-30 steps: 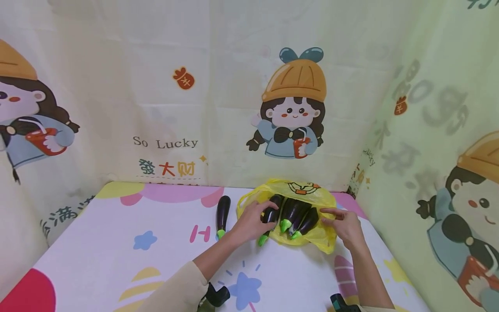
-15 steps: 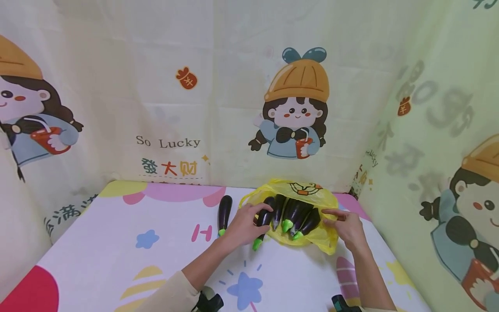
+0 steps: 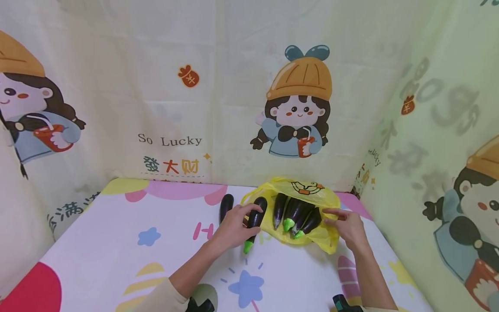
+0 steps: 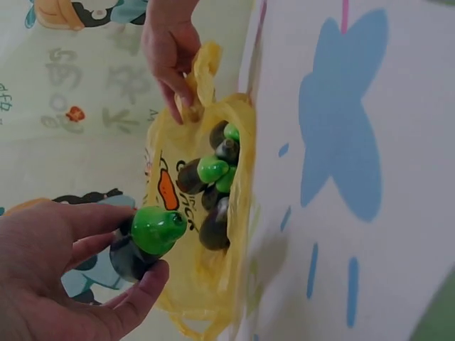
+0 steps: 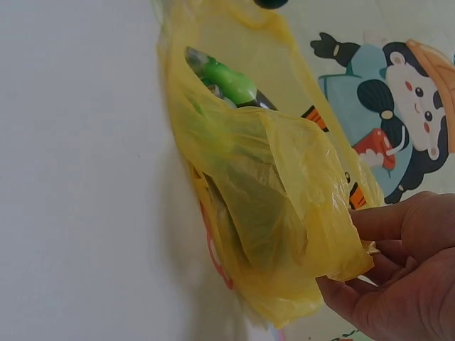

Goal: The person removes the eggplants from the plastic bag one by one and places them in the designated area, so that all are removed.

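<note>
My left hand (image 3: 234,229) grips a dark eggplant (image 3: 256,216) with a bright green stem end, in front of the left side of a yellow plastic bag (image 3: 269,229). In the left wrist view, thumb and fingers close round this eggplant (image 4: 128,257) just below its green cap. The bag lies with its mouth toward me, and several eggplants (image 3: 298,213) show inside it. At the bag's right edge, my right hand (image 3: 348,226) pinches the plastic, as the right wrist view shows with the hand (image 5: 405,266) on a bunched corner.
Another eggplant (image 3: 226,206) lies on the table left of the bag, partly behind my left hand. The table (image 3: 175,260) has a white cover with coloured prints. Printed cloth walls (image 3: 234,108) stand behind and to the sides.
My left hand has drawn the eggplant out of the bag, moving left and slightly toward me. The right hand stays at the bag's right edge.
</note>
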`<control>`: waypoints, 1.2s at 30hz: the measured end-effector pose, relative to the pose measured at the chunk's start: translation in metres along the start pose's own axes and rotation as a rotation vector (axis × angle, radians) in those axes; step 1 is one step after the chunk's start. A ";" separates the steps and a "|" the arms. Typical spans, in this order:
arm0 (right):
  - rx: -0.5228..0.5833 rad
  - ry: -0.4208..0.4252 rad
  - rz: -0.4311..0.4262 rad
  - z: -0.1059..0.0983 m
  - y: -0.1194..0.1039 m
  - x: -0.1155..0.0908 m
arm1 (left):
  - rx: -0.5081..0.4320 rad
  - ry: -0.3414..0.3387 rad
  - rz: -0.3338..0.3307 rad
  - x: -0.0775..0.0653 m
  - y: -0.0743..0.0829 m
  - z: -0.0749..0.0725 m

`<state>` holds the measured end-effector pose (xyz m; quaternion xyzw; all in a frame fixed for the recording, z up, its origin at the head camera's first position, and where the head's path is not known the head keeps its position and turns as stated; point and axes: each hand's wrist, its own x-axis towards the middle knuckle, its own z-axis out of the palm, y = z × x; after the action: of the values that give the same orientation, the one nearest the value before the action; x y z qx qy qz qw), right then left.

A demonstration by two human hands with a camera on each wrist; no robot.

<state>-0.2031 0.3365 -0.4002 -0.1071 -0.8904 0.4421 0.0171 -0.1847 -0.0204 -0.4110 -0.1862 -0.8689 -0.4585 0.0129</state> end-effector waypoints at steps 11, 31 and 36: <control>-0.024 -0.008 -0.013 0.001 -0.002 0.000 | 0.008 0.060 -0.032 -0.008 -0.011 -0.016; -0.017 -0.021 -0.002 -0.001 -0.003 0.001 | 0.016 0.150 -0.101 -0.005 -0.023 -0.040; -0.035 -0.017 0.007 0.000 -0.004 -0.002 | 0.033 0.160 -0.112 -0.004 -0.026 -0.042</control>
<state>-0.2022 0.3335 -0.3972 -0.1067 -0.8978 0.4272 0.0059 -0.1958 -0.0687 -0.4078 -0.1000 -0.8815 -0.4577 0.0595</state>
